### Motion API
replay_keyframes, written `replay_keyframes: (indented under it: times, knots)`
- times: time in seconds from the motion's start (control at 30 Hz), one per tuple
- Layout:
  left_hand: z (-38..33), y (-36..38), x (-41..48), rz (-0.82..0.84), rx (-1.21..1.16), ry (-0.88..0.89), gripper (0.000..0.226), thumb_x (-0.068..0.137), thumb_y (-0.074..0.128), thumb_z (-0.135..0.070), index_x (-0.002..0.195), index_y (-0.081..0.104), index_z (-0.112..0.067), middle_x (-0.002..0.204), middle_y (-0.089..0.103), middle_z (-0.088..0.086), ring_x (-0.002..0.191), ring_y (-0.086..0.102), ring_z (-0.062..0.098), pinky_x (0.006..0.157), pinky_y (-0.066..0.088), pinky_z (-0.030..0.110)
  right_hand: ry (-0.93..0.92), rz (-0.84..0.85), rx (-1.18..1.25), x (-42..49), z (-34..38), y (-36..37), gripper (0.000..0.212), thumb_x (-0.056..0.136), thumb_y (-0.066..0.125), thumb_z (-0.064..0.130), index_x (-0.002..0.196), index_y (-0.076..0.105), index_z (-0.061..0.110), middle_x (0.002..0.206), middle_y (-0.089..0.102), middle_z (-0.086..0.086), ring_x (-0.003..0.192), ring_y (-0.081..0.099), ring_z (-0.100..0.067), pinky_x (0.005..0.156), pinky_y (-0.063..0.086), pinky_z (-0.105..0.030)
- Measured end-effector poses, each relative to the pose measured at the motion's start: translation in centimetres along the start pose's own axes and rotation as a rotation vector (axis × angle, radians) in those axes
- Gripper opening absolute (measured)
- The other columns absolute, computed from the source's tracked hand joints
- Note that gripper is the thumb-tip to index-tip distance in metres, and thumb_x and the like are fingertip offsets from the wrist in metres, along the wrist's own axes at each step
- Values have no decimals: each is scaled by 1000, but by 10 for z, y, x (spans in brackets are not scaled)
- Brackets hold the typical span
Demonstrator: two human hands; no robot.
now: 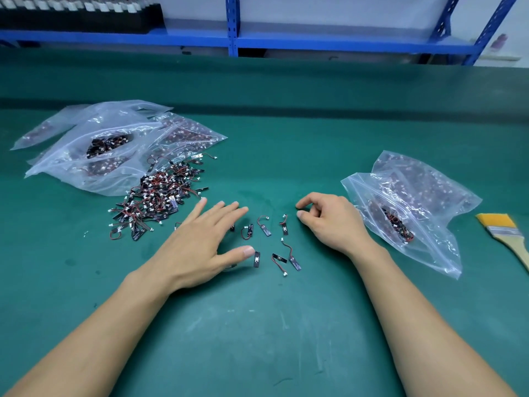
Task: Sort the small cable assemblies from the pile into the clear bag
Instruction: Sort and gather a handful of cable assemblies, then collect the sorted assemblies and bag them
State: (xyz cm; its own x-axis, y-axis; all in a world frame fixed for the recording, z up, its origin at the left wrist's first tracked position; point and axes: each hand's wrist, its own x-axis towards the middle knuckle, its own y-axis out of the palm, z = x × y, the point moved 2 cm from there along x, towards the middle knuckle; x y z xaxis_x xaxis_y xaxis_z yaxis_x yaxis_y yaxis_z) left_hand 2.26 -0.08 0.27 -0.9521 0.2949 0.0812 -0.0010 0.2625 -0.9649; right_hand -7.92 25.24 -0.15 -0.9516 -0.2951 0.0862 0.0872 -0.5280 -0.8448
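Over cable assemblies [266, 229], flat left hand [200, 239]

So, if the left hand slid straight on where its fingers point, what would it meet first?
Probably nothing: the left hand points forward-right over bare green mat, between the pile of small black cable assemblies and the right hand. Depth is uncertain.

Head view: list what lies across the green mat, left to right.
stack of clear bags → left hand → loose cable assemblies → right hand → clear bag → paintbrush. The big pile is left out, since it overlaps the bags and the left hand.
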Motion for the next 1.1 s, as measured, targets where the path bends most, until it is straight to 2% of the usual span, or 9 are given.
replay_keyframes:
  times: [0.17,0.3,0.43,0.53,0.63,0.73,0.93,1.03,1.1]
  knots:
    - [-15,9,5,24,16,32,97,79,17,-90,158,13,-34,166,6,-10,152,-2,4,124,-8,36,2,10,7,0,0,-1,5,91,61,35,92,62,39,63,58,16,72,53,4,62,37,-28]
    - [-3,2,5,-65,-194,-16,88,83,29,-83,155,23,-34,164,15,-15,149,10,-1,125,5,36,2,19,13,0,0,-1,5,91,61,34,91,63,39,63,58,17,72,53,2,62,36,-28]
    - [23,-8,0,-131,-398,-108,79,87,32,-70,153,29,-27,159,29,-7,147,23,6,123,17,43,0,20,14,-1,0,-1,6,91,61,35,89,61,40,63,59,17,72,54,3,61,36,-27]
    - [36,-14,-1,-206,-366,-145,81,89,23,-73,152,31,-23,156,35,-3,146,26,9,124,10,44,2,17,11,0,0,-1,6,90,61,35,88,61,41,61,58,19,71,54,2,60,36,-27]
    - [38,-19,-1,-259,-256,-120,87,90,15,-78,150,36,-19,155,39,2,145,29,12,125,4,42,4,17,3,0,0,-1,5,90,61,36,88,61,40,64,56,32,72,55,1,60,36,-28]
    - [27,-21,-1,-301,-173,-24,82,93,23,-75,148,41,-18,153,42,1,144,33,13,124,7,46,-1,15,1,0,1,-1,6,91,61,36,87,61,41,66,56,35,72,55,1,61,37,-28]
    - [-2,1,0,1,-253,89,106,73,45,-89,158,14,-32,164,12,-16,149,6,-2,125,4,36,-4,5,11,0,0,-1,6,90,62,35,88,62,40,61,58,25,72,55,-1,64,41,-29]
    - [-2,4,1,32,-315,19,119,61,58,-91,154,0,-47,156,-4,-38,148,0,-8,121,7,25,-2,5,24,0,0,-2,5,90,63,34,88,63,39,61,58,25,72,56,-1,65,43,-29]
    - [-2,6,2,38,-295,1,125,56,60,-93,153,-5,-48,156,-7,-38,146,-2,-10,118,8,21,-4,10,20,0,0,-1,5,91,63,35,88,63,39,63,57,31,72,56,-1,65,42,-29]
